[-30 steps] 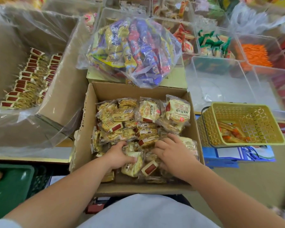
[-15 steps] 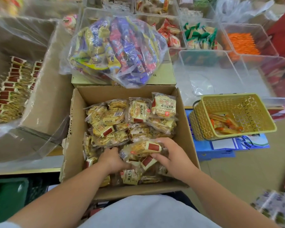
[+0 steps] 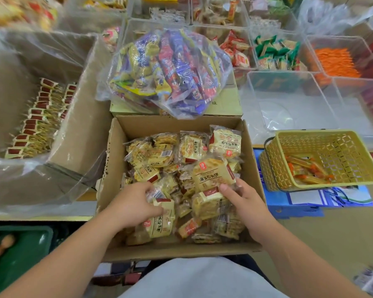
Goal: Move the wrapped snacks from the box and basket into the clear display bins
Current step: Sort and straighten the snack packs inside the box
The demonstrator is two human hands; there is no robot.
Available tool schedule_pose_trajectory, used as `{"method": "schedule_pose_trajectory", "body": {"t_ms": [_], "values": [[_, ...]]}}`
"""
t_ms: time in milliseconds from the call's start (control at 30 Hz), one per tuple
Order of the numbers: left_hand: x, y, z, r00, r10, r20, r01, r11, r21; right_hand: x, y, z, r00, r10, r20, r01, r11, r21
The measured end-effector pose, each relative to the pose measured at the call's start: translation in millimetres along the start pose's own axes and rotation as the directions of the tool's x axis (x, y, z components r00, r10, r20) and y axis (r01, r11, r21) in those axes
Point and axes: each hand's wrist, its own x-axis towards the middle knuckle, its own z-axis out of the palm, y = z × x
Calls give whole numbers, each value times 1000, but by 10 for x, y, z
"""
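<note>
One pack [image 3: 212,175] in right grip [image 3: 246,203]

One left hand [image 3: 134,204] and one right hand [image 3: 246,203] are grabbing many snack packs [image 3: 213,175] in one box [image 3: 181,125]; one basket [image 3: 271,166] is sitting right of the box.

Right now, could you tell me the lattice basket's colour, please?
The basket is yellow, in the head view.

Yellow wrapped snacks [image 3: 187,151] are heaped in an open cardboard box [image 3: 170,125], some gripped by the left hand [image 3: 134,205] and the right hand [image 3: 246,203]. A yellow lattice basket [image 3: 310,134] (orange packets inside) is set right of the hands, with an empty clear bin [image 3: 289,100] beyond it.
</note>
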Motion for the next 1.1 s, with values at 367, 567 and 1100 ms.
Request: {"method": "schedule_pose_trajectory", "body": {"t_ms": [367,567,1100], "values": [[358,-4,-644,847,227,-481,-62,940,334,-49,-70,132,991,136,16,-136,991,-15],[199,-165,-322,798,382,-466,-84,836,542,138,-419,378,993,115,-14,-115,989,-91],[-795,-759,121,859,199,-471,-37,943,331,1003,-613,1401,993,114,-33,-118,978,-170]]}}
